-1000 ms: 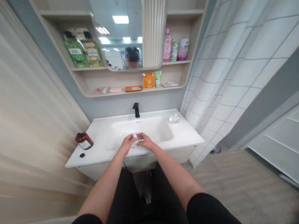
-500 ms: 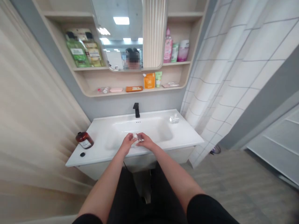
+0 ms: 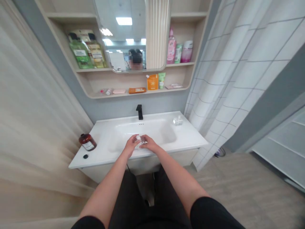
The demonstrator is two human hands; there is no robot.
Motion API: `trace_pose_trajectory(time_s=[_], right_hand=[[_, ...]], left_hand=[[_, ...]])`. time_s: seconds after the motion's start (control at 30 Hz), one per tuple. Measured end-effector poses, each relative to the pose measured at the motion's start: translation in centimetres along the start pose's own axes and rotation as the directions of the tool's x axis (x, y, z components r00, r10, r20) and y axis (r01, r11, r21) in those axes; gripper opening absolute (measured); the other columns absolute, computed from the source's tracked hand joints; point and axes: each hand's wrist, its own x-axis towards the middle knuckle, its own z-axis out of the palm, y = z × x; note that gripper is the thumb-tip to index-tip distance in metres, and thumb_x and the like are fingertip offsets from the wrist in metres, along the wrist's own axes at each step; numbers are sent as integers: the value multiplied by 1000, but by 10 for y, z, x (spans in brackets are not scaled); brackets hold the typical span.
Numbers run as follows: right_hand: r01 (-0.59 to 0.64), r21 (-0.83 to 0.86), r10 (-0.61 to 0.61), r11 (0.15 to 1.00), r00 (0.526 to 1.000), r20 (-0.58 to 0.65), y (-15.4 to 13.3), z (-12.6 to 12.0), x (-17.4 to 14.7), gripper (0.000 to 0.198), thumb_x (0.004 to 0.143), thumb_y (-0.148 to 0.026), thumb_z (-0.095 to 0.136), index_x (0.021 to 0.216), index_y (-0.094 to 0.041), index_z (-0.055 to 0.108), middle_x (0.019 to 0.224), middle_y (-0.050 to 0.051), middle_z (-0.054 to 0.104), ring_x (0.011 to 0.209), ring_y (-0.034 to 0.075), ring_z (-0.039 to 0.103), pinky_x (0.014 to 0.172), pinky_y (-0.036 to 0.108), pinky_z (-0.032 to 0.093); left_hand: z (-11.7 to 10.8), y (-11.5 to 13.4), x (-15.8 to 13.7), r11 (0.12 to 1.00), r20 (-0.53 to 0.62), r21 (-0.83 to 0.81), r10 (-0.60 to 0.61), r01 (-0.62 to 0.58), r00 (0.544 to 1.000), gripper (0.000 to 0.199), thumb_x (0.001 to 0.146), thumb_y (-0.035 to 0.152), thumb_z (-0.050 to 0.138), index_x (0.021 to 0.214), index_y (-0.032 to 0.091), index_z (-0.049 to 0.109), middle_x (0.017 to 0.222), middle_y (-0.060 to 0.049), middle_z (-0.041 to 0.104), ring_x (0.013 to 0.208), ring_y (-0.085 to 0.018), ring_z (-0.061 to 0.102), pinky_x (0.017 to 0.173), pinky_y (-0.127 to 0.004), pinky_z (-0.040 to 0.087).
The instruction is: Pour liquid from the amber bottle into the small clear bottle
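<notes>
Over the front rim of the white sink point(image 3: 119, 132), my two hands are close together. Between them is a small clear bottle point(image 3: 144, 140) with a white top point(image 3: 138, 137); its full shape is partly covered by my fingers. My right hand point(image 3: 148, 143) is closed around the clear part. The fingers of my left hand point(image 3: 131, 144) are curled at the white top. Whether the top is attached to the bottle is too small to tell.
A brown bottle point(image 3: 87, 142) stands on the left counter with a black cap point(image 3: 85, 156) nearby. The black faucet point(image 3: 139, 112) rises behind the basin. A clear container point(image 3: 177, 120) sits at the right. Shelves above hold several toiletries, including an orange pouch point(image 3: 152, 82).
The view has shifted very slightly. Both hands keep nearly the same place and hold, with the white top showing a little more clearly between them.
</notes>
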Motion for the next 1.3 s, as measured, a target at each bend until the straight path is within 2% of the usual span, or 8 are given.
trace_pose_trajectory(time_s=[0.17,0.33,0.4,0.6,0.77,1.07,1.2,1.3], right_hand=[[2,5,-2,1000,1000,-5,3,-1,0,68,56,-43,101,111,-25,65,105,1,71,96,24,64,95,41,51],[4,13,-4,1000,1000,-5,9,0,3,70,54,-42,102,112,-26,65,105,0,71,97,24,65,96,42,52],[-6,26,6,1000,1000,-3,10,0,4,72,53,-43,103,113,-26,65,106,1,71,97,24,65,96,42,52],[-2,50,1,999,1000,12,10,0,3,70,54,-43,103,111,-26,65,106,0,70,97,24,66,97,42,53],[2,33,-2,999,1000,-2,10,0,3,71,54,-42,103,112,-26,65,102,-1,69,96,24,65,98,42,52],[-24,8,24,1000,1000,0,5,-1,0,69,56,-42,101,113,-26,65,106,1,71,100,25,67,99,42,52],[-35,7,35,999,999,-9,3,-1,-1,70,54,-41,102,112,-26,64,105,0,71,98,25,66,99,43,53],[-33,15,33,999,999,-12,3,-1,-1,71,54,-42,102,113,-26,65,106,0,71,98,24,66,100,43,53]], left_hand=[[1,0,0,1000,-26,7,-6,7,1000,55,67,50,95,106,22,68,104,-6,77,104,-26,73,102,-43,54],[-1,7,2,997,7,70,36,-36,999,72,72,44,93,136,24,65,118,-9,79,110,-25,74,102,-42,56],[-3,14,4,989,28,140,53,-57,998,72,74,42,91,139,23,67,116,-9,80,107,-25,75,102,-42,57],[-6,39,13,913,25,388,127,-126,992,44,79,40,83,120,24,79,110,-7,82,100,-25,75,93,-41,59],[-7,61,16,900,35,419,117,-121,993,35,74,33,84,106,23,79,105,-6,83,86,-22,74,85,-38,60],[-22,102,14,777,49,610,159,-155,986,31,77,36,85,105,24,78,97,-4,82,86,-24,76,87,-39,60],[-23,108,10,768,63,622,145,-153,987,31,75,37,86,102,25,78,97,-4,82,89,-24,76,87,-38,59],[-29,104,7,783,-19,606,189,-139,982,31,75,44,86,97,25,76,96,-3,80,90,-24,75,86,-37,58]])
